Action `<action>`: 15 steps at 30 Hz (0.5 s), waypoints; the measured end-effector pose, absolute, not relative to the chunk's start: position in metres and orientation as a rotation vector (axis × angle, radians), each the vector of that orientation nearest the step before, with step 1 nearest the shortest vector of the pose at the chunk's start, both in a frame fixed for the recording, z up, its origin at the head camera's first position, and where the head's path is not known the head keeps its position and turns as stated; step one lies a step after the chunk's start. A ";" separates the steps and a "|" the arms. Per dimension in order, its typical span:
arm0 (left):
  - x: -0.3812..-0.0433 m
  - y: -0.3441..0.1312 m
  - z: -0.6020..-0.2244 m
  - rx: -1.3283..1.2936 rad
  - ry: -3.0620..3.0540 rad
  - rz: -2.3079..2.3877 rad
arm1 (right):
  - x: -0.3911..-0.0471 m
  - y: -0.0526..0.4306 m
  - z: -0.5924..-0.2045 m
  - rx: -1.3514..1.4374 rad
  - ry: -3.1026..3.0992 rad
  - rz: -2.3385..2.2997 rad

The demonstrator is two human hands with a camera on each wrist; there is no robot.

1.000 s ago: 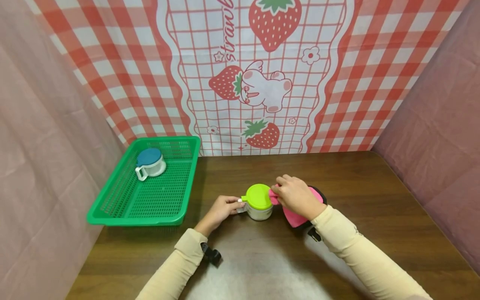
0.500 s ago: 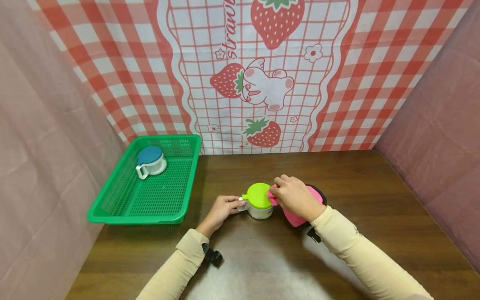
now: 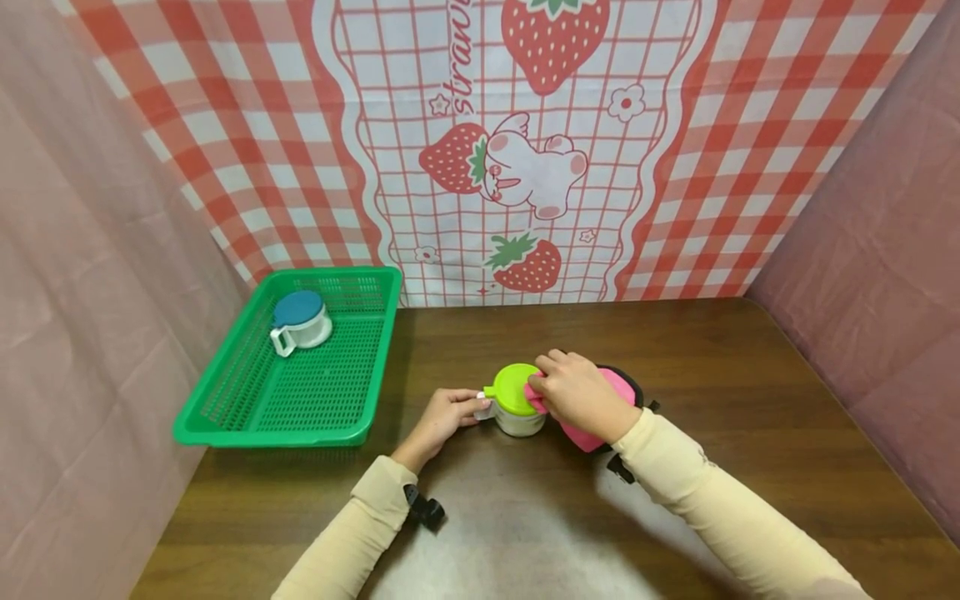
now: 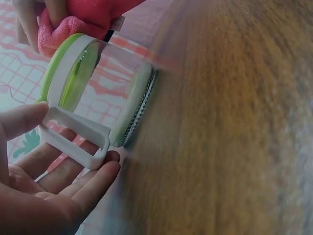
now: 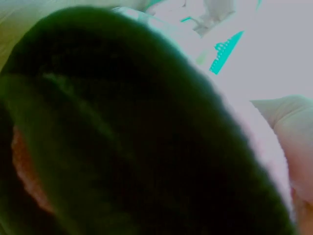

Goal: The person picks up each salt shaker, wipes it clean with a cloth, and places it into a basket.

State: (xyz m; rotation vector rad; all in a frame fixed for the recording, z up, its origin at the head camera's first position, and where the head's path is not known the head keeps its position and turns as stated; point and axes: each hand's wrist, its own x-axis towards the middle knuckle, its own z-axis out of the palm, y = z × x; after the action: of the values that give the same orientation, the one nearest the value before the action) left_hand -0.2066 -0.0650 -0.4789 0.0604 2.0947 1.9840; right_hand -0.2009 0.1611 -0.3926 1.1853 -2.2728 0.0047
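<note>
A clear seasoning jar (image 3: pixel 519 422) with a lime-green lid (image 3: pixel 514 387) stands upright on the table. My left hand (image 3: pixel 444 421) holds its white handle (image 4: pixel 78 139), thumb at the top and fingers underneath, as the left wrist view shows. My right hand (image 3: pixel 576 392) grips a pink cloth (image 3: pixel 588 437) with a black edge, its bunched front lying over the right part of the lid. In the right wrist view the cloth's dark side (image 5: pixel 146 127) fills most of the picture and hides much of the hand.
At the left, a green plastic basket (image 3: pixel 315 441) holds another jar (image 3: pixel 303 333) with a blue lid and white handle. The wooden table (image 3: pixel 720 367) meets a strawberry-print checked backdrop (image 3: pixel 540 200) behind. Pink curtains (image 3: pixel 97 275) hang at both sides.
My right hand and the pink cloth have shifted slightly left, further over the green lid. My left hand keeps its hold on the handle, and the jar stays about where it was.
</note>
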 end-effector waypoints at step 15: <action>-0.207 -0.064 -0.475 0.033 2.082 1.995 | -0.195 0.144 -0.390 1.245 -2.274 -0.087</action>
State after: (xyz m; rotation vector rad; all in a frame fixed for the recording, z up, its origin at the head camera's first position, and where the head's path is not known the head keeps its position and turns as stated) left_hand -0.2067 -0.0638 -0.4753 0.0335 2.0825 1.9950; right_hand -0.1949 0.1438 -0.3902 1.2446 -2.2740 -0.0875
